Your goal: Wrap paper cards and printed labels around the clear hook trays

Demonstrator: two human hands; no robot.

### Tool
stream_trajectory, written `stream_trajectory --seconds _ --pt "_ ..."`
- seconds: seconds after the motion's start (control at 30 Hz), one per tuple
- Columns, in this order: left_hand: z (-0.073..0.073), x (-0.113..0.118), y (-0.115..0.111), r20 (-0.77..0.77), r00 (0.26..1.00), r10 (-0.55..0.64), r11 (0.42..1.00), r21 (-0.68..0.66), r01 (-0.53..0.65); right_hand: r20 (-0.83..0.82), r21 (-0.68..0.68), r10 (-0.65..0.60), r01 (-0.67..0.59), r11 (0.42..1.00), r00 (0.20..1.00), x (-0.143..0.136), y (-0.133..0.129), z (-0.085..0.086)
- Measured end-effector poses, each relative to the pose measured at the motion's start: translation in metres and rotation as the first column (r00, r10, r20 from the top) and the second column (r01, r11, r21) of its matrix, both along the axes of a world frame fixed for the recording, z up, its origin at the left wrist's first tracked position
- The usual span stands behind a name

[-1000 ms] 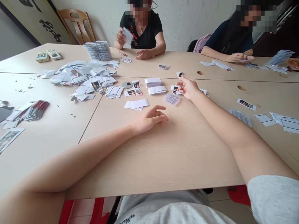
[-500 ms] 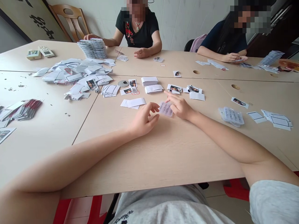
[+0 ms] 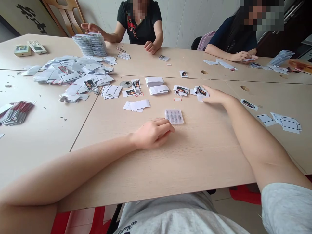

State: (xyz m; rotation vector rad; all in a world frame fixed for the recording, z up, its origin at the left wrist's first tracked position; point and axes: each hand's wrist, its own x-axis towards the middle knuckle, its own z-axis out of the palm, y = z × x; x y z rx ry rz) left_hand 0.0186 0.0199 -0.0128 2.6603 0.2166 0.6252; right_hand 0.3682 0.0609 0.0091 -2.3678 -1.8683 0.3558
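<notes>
Flat on the table lies a clear plastic case (image 3: 174, 116) with several small items in rows. Just below and left of it, my left hand (image 3: 154, 132) rests with its fingers curled together and nothing visible in them. My right hand (image 3: 214, 96) reaches forward to a small pile of picture cards (image 3: 201, 91). Its fingers close on a white card (image 3: 200, 97) at the pile's edge; the fingertips are partly hidden. Left of that are more picture cards (image 3: 181, 90), a red-edged label (image 3: 177, 99) and stacked white papers (image 3: 158, 90).
A large heap of white packets (image 3: 73, 71) covers the left back, beside a tall stack of packets (image 3: 90, 44). A tape roll (image 3: 126, 84) lies mid-table. Black-framed cards (image 3: 290, 123) lie right. Two people sit across, one with a hand (image 3: 151, 47) on the table.
My right hand has left the plastic case and moved right to the picture cards. My left hand has drawn back slightly from the case and curled. The view has shifted a little.
</notes>
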Motion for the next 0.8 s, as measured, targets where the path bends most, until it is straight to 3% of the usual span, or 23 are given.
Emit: stream_trajectory --seconds 0.2,0.27,0.4,0.6,0.8 --pt "0.000 0.000 0.000 0.038 0.999 -0.012 0.999 0.036 0.011 0.018 -0.163 0.153 -0.148 0.975 0.988 0.008 -0.006 0.024" --pt "-0.001 0.000 0.001 0.046 0.999 -0.013 0.999 0.051 0.011 -0.006 -0.115 0.115 -0.115 0.987 0.993 0.007 -0.007 0.026" --pt "-0.002 0.000 0.001 0.057 0.998 -0.014 0.997 0.075 0.010 0.039 0.062 -0.075 0.072 0.995 0.996 0.001 -0.004 0.018" --pt "-0.002 0.000 0.001 0.049 0.999 -0.018 0.997 0.078 0.015 0.060 0.033 -0.084 0.082 0.996 0.995 0.011 0.006 0.002" --pt "-0.002 0.001 0.001 0.055 0.998 -0.019 0.997 0.079 0.015 0.106 0.180 -0.076 0.056 0.982 0.991 0.021 0.008 -0.001"
